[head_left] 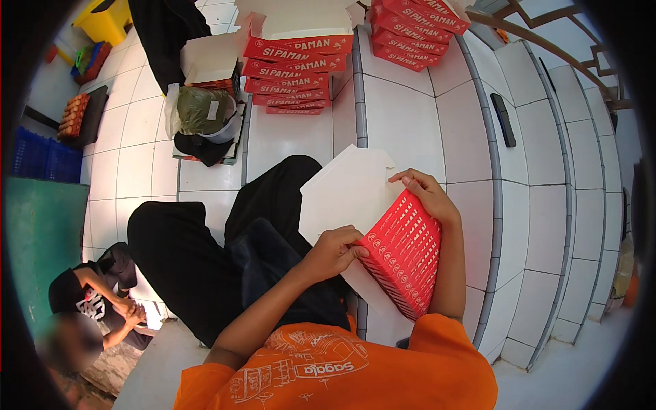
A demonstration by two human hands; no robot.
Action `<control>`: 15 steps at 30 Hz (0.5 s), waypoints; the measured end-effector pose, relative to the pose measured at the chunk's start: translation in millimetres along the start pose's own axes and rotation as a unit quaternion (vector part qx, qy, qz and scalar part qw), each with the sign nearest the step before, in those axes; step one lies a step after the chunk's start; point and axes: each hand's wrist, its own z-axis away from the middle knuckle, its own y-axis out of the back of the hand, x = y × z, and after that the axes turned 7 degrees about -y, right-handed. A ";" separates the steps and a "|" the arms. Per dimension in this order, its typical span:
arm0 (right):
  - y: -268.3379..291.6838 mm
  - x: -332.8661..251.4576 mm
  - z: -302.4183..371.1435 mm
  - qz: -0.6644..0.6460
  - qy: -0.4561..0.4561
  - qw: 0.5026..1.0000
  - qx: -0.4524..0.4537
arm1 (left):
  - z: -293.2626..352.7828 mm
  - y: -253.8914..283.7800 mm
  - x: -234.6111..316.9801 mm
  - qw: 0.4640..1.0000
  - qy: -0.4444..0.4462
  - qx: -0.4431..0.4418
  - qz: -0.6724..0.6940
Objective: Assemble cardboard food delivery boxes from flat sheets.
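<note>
In front of me both hands hold red-and-white cardboard box blanks, tilted over my lap. A plain white panel fans out at their far left; the red part carries repeated rows of white print, like overlapping layers, though I cannot tell how many. My left hand is closed on the near left corner, thumb and fingers pinching the edge. At the far right corner my right hand grips the red edge, its index finger reaching towards the white panel's notch.
Ahead stand a stack of red boxes with a lid raised and another red stack. A tub holding a green bag sits left of them. A dark phone-like object lies on the right step. At lower left sits another person.
</note>
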 end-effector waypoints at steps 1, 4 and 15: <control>0.7 0.1 0.3 0.001 0.001 1.000 -0.001 | 0.3 -0.9 0.6 1.000 0.007 0.011 -0.003; 2.2 2.0 0.7 -0.008 -0.012 1.000 -0.009 | 1.2 -3.1 0.3 1.000 0.013 0.022 0.004; 0.0 17.5 -0.6 -0.048 0.056 0.997 -0.007 | 5.7 -5.1 -9.0 0.998 -0.033 -0.023 -0.038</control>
